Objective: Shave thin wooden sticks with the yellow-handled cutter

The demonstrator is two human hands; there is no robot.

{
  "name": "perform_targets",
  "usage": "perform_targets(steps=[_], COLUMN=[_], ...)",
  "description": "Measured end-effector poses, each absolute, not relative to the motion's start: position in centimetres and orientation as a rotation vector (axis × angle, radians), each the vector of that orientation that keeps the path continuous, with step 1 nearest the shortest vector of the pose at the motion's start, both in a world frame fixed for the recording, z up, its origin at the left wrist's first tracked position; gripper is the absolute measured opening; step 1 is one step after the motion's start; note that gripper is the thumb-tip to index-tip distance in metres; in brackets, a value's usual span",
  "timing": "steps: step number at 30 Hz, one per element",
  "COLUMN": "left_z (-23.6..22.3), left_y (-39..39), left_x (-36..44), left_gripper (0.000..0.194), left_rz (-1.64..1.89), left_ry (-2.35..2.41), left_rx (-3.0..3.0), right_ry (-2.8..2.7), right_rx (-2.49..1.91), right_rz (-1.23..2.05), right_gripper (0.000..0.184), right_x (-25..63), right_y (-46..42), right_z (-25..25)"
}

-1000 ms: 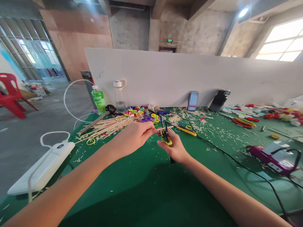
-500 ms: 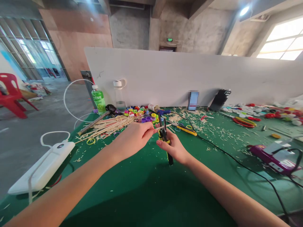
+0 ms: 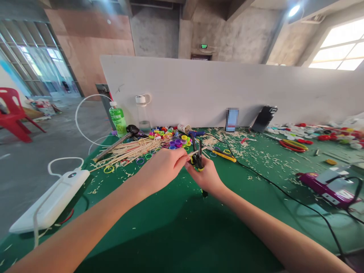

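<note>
My left hand [image 3: 167,163] is closed in a pinch on a thin pale wooden stick [image 3: 194,153], in front of the middle of the table. The stick's far end reaches between the black jaws of a black-and-yellow hand cutter [image 3: 198,157], whose exact kind I cannot make out. My right hand [image 3: 208,175] is wrapped around this cutter, which stands roughly upright, jaws up and a handle end showing below the palm. My two hands are nearly touching. Behind my left hand lies a pile of similar wooden sticks [image 3: 133,148].
Colourful plastic caps [image 3: 178,143] and a blue glue gun [image 3: 196,134] lie behind my hands. A yellow utility knife [image 3: 224,155] and scissors [image 3: 292,145] are to the right. A white power strip [image 3: 51,203], green bottle [image 3: 117,120], clear bottle [image 3: 144,115], phone [image 3: 232,120] and purple device [image 3: 324,188] stand around.
My right hand has closed more tightly around the cutter and moved slightly up and left. The cutter's jaws are around the stick. My left hand has barely moved.
</note>
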State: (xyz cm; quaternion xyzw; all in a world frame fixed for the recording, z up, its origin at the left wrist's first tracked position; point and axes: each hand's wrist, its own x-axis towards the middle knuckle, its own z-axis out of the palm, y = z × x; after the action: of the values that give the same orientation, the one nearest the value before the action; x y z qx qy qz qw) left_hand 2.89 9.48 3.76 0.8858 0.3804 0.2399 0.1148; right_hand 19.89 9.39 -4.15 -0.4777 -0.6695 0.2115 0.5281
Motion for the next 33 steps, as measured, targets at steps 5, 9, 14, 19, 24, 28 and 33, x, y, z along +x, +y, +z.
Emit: perform_targets(steps=[5,9,14,19,24,28,33], left_z=[3.8,4.1,4.2,3.6,3.7,4.5,5.4], left_y=[9.1,9.0,9.0,9.4,9.5,10.2,11.1], left_x=[3.0,2.9,2.8,2.8,2.6,1.8,0.9], left_gripper=[0.027,0.027,0.025,0.025,0.026,0.029,0.031], left_rz=[0.678,0.670,0.680,0.700,0.691,0.692,0.731], left_ry=[1.133,1.141,1.171,1.147,1.099,1.051,1.119], left_rx=[2.622,2.656,2.776,3.001,3.139,3.150,2.995], right_ry=[-1.618,-1.638,-1.633,-1.634,-1.672,-1.533,-1.426], right_rx=[-1.135,-1.119,-1.110,-1.112,-1.112,-1.150,-1.180], right_rz=[0.489,0.502,0.498,0.493,0.489,0.516,0.568], right_gripper=[0.011,0.008,0.007,0.007,0.007,0.009,0.022], right_x=[20.0,20.1,20.1,20.2,20.2,20.5,21.3], right_y=[9.6,9.8,9.7,9.8,10.1,10.3,10.3], right_z=[-4.2,-4.1,-4.1,-4.3,-4.4,-4.7,-4.6])
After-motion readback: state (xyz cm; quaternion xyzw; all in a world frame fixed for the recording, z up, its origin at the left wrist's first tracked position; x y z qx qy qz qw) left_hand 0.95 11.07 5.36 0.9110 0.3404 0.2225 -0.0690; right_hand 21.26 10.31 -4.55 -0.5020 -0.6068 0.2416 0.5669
